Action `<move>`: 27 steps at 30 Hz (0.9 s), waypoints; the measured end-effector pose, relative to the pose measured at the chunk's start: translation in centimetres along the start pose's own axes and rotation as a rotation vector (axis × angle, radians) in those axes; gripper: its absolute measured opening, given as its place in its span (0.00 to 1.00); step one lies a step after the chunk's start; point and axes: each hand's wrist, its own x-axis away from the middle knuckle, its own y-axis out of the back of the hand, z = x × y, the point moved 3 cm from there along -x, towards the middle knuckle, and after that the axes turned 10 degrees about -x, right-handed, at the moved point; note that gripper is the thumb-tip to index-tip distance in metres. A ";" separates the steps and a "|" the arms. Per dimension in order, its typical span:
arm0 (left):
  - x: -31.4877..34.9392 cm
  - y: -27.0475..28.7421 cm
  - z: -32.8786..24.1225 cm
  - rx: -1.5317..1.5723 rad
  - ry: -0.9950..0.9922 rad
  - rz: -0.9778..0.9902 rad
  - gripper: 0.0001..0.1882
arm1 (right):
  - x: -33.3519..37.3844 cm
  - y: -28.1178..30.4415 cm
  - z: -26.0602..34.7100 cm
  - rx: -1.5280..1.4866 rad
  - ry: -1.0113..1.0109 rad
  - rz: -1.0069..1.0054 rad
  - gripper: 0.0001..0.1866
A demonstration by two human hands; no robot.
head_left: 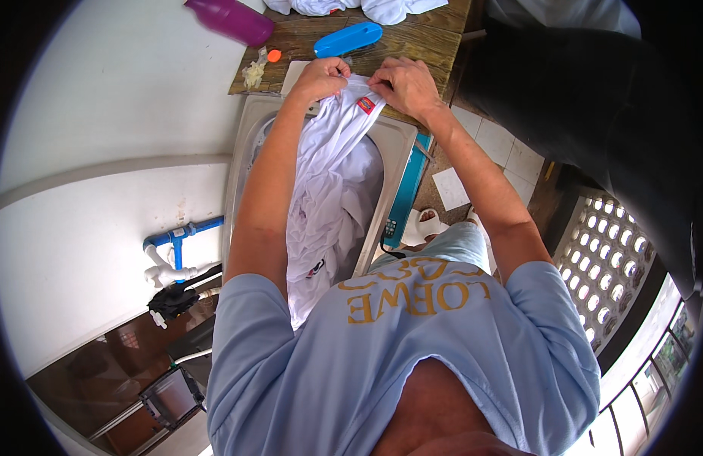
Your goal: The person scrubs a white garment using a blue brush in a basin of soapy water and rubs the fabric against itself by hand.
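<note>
Head: white garment [330, 163] between both hands [405, 82]

The white garment [325, 190] near the dial's centre is thin, matt cloth, crumpled into soft folds. The sink [399, 143] around it has a smooth metal rim with a dull sheen. Towards one o'clock, the tabletop [433, 42] shows brown wood grain; at twelve, the blue holder [348, 39] is smooth plastic. The purple bottle [231, 21] at eleven looks like faintly glossy plastic, and the blue pipe [207, 224] at nine like smooth plastic. At six, the light-blue shirt [329, 380] is matt cloth.
</note>
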 end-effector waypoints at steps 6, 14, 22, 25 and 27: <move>0.1 -0.1 -0.5 -0.006 0.000 -0.026 0.08 | 0.0 0.0 -0.2 -0.005 -0.025 0.007 0.05; 0.0 -0.3 -0.4 -0.024 -0.020 -0.032 0.08 | 0.0 0.0 -0.1 0.013 -0.016 -0.002 0.06; 0.1 -0.3 -0.9 -0.061 -0.006 -0.019 0.08 | 0.1 -0.2 -0.4 -0.009 -0.016 -0.017 0.05; 0.0 -0.3 -0.2 -0.006 -0.020 -0.020 0.08 | 0.1 -0.3 -0.5 -0.016 -0.027 0.001 0.05; 0.1 -0.2 0.0 -0.004 -0.050 -0.026 0.08 | 0.0 -0.3 -0.3 -0.008 -0.021 -0.008 0.05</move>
